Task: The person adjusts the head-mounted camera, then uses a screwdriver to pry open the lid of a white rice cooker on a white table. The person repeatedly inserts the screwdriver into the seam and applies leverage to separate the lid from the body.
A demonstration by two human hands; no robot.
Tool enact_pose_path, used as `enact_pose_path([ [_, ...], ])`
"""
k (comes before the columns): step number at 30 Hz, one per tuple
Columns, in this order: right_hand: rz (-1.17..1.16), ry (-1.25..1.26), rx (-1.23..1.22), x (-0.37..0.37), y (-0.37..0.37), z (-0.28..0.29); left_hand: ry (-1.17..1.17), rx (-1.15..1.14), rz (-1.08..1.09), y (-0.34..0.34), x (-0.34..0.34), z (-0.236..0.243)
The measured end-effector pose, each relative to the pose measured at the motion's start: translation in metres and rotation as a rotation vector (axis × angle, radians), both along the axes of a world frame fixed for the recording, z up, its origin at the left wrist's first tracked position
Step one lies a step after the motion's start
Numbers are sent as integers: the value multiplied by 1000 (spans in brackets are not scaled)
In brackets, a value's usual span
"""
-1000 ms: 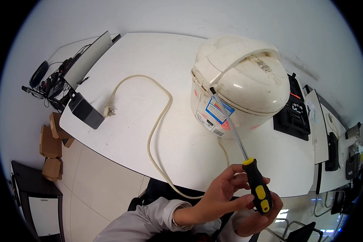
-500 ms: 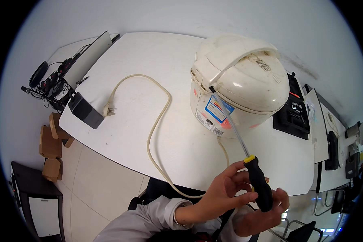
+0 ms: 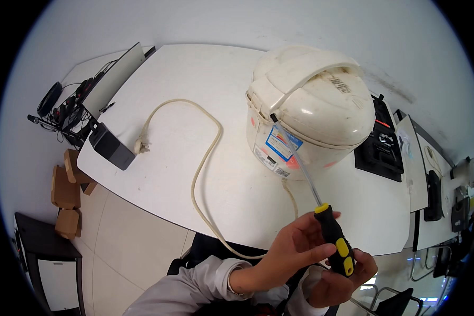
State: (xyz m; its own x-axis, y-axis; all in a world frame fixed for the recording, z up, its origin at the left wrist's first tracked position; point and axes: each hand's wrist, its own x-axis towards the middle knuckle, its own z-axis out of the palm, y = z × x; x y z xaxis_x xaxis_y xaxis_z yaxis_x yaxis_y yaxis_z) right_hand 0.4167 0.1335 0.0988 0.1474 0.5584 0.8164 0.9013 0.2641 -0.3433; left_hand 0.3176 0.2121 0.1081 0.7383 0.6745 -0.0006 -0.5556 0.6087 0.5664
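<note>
A long screwdriver (image 3: 333, 231) with a black-and-yellow handle and a steel shaft slants up and away from me. Pinching the middle of its handle is my left hand (image 3: 292, 253), closed with the thumb on the near side. My right hand (image 3: 345, 284) is closed round the handle's butt end. Beyond stands an off-white rice cooker (image 3: 310, 105) with its domed lid down and a curved carrying handle across the top. The dark screwdriver tip overlaps the foot of that handle in the picture; whether it touches, I cannot tell. Dirt marks the lid, and labels cover the body.
The cooker's beige cord (image 3: 195, 179) loops over the white table (image 3: 158, 131) and hangs off its front edge. A dark grey box (image 3: 112, 147) sits at the left corner beside the plug (image 3: 140, 146). A black tool case (image 3: 382, 150) lies right of the cooker.
The screwdriver has turned about its length, so yellow patches on its handle now show. My right fingers have shifted round the butt end. The view has moved slightly.
</note>
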Motion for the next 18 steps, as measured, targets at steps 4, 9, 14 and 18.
enact_pose_path([
  [4, -229, 338, -27, -12, -4, 3, -70, -8, 50, 2, -4, 6],
  [9, -58, 668, 4, -10, 13, -3, -137, 16, 65, 0, 0, 4],
  [14, 45, 716, -80, -15, -1, -1, -94, 49, 81, 2, -3, 12],
  [18, 13, 317, -112, 0, 0, 4, -5, 103, 220, -3, 7, -1],
])
